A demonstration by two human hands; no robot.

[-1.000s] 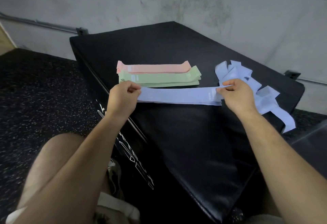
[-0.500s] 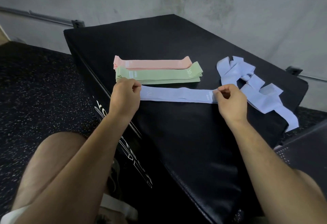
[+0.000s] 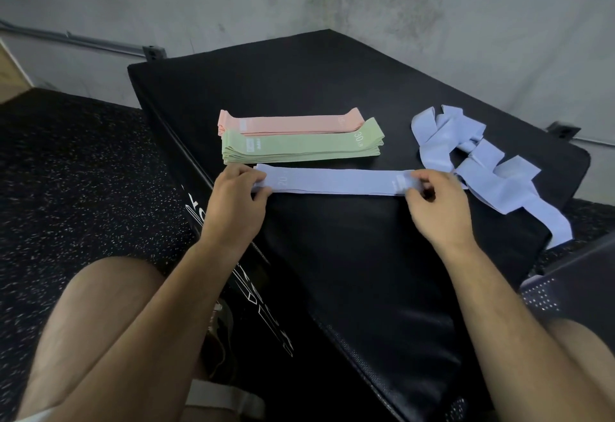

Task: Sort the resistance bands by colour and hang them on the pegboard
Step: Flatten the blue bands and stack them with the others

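Left hand (image 3: 238, 195) and right hand (image 3: 436, 210) each pinch an end of 1 blue band (image 3: 332, 182), flat on the box (image 3: 332, 72) just beside the green stack (image 3: 299, 148).

The blue band (image 3: 336, 182) has come down flat onto the pad (image 3: 332, 255) — just beside the green stack (image 3: 299, 147).

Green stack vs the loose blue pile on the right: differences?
The green stack is flat and aligned; the loose blue pile is tangled and twisted. The green stack lies fully on the black pad; the blue pile trails over its right edge. Both are bands on that pad.
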